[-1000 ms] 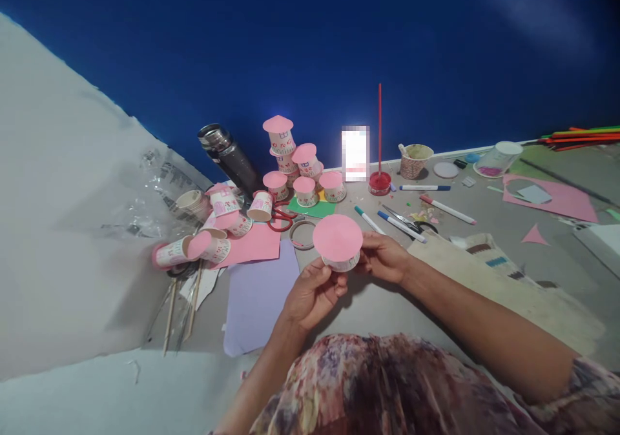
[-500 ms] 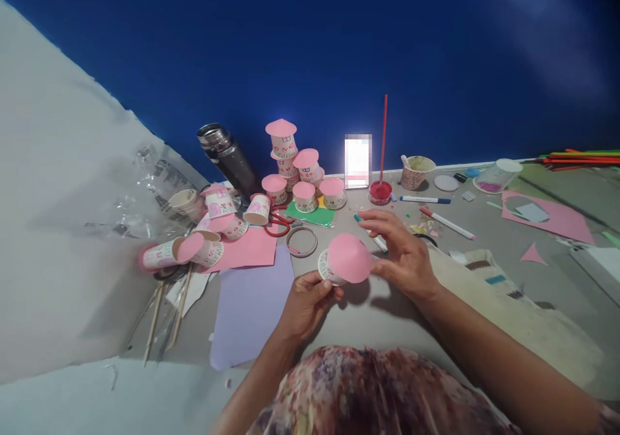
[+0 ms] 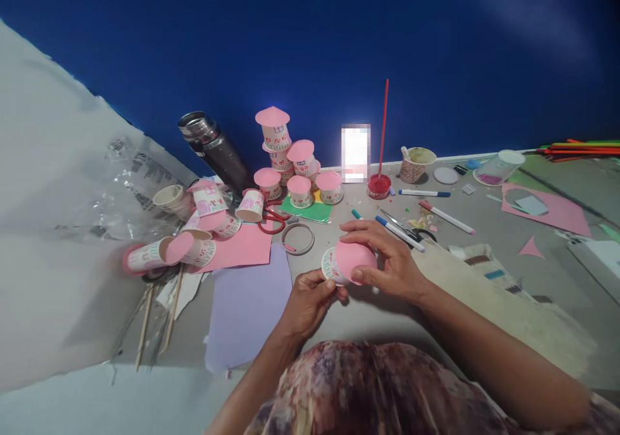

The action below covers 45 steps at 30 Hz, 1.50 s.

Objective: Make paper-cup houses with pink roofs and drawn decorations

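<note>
1. The left hand [image 3: 310,297] grasps a small white paper cup [image 3: 330,266] near its rim, thumb on top and fingers curled beneath. The cup lies tipped toward its right side, just above the worktop [image 3: 358,322] and in front of the person's body.
2. The right hand [image 3: 393,264] curves around the pink paper cone [image 3: 352,258] on the cup's other end, with the thumb pressed to the near side and the fingers over the far side.
3. Just beyond the hands are a grey ring [image 3: 296,252], a teal-capped marker [image 3: 356,214], a blue-capped marker [image 3: 402,233] and black-handled scissors [image 3: 427,235].
4. To the left, a lavender sheet [image 3: 249,306] lies near a pink sheet [image 3: 239,246], with red-handled scissors [image 3: 272,230] and decorated cups around its far edge.
5. To the right, a beige cloth [image 3: 477,306] spreads under the right forearm.
6. Farther back, a tower of pink-roofed cups [image 3: 274,137] rises among smaller ones, with a dark flask [image 3: 217,154] leaning to its left.
7. A thin red stick [image 3: 384,125] stands in a red dish [image 3: 378,186] before the deep blue wall [image 3: 310,41].
</note>
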### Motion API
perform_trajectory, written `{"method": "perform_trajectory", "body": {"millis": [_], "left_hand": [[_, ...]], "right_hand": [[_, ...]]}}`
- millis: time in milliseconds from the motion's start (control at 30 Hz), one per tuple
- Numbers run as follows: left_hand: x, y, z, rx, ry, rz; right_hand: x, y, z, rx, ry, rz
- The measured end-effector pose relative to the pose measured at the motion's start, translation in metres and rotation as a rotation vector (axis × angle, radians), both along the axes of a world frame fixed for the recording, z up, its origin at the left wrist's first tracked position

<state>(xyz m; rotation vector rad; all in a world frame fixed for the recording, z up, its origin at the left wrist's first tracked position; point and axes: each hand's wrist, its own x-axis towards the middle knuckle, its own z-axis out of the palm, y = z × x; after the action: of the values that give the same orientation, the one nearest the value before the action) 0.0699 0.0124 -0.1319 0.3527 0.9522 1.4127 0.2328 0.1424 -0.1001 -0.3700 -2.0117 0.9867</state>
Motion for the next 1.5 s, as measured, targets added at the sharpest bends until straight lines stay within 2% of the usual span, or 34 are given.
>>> {"method": "perform_trajectory", "body": {"millis": [400, 700, 1000, 1367, 1500], "left_hand": [[-0.0013, -0.0009, -0.0007, -0.007, -0.033, -0.003], [-0.0018, 0.0008, -0.0023, -0.006, -0.03, 0.016], [-0.0015, 0.0006, -0.0035, -0.014, -0.039, -0.003], [-0.0022, -0.0016, -0.0031, -0.016, -0.029, -0.022], [-0.0025, -0.0019, -0.003, -0.026, -0.025, -0.019]], "right_hand": [[0.0017, -0.0001, 0.0013, 0.07, -0.008, -0.033], [0.0015, 0.0002, 0.0021, 0.248, -0.071, -0.101], [0.0001, 0.0004, 0.0004, 0.107, -0.038, -0.112], [0.0021, 0.0024, 0.0037, 0.06, -0.058, -0.019], [0.0029, 0.0021, 0.0056, 0.091, -0.067, 0.004]]}}
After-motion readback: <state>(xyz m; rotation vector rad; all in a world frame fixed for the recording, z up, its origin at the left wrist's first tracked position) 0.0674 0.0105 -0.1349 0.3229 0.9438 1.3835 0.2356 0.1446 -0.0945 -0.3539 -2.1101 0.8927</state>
